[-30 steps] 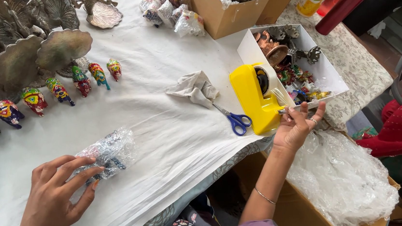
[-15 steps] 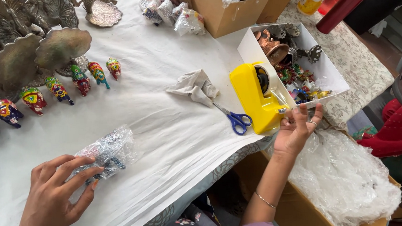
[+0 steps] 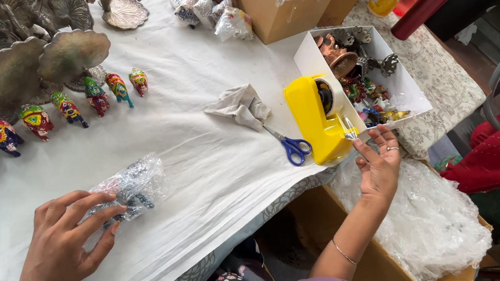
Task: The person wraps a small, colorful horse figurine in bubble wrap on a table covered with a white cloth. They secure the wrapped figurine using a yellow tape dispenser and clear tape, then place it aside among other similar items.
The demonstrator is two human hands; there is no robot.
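Left hand (image 3: 69,239) lies flat, fingers spread, pressing 1 bubble-wrapped item (image 3: 131,185) onto the white table covering (image 3: 200,154); not clenched. Right hand (image 3: 378,165) pinches the loose tape end (image 3: 348,131) at the yellow tape dispenser (image 3: 318,119). Blue-handled scissors (image 3: 289,145) lie just beside the dispenser.

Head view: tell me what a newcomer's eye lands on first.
The bright yellow plastic tape dispenser at the table's right edge stands out, with the right hand pulling tape from it. Along the left edge runs a row of small, brightly painted animal figurines before fan-shaped brass peacock pieces. The left hand presses a small bubble-wrapped bundle onto the white paper table cover.
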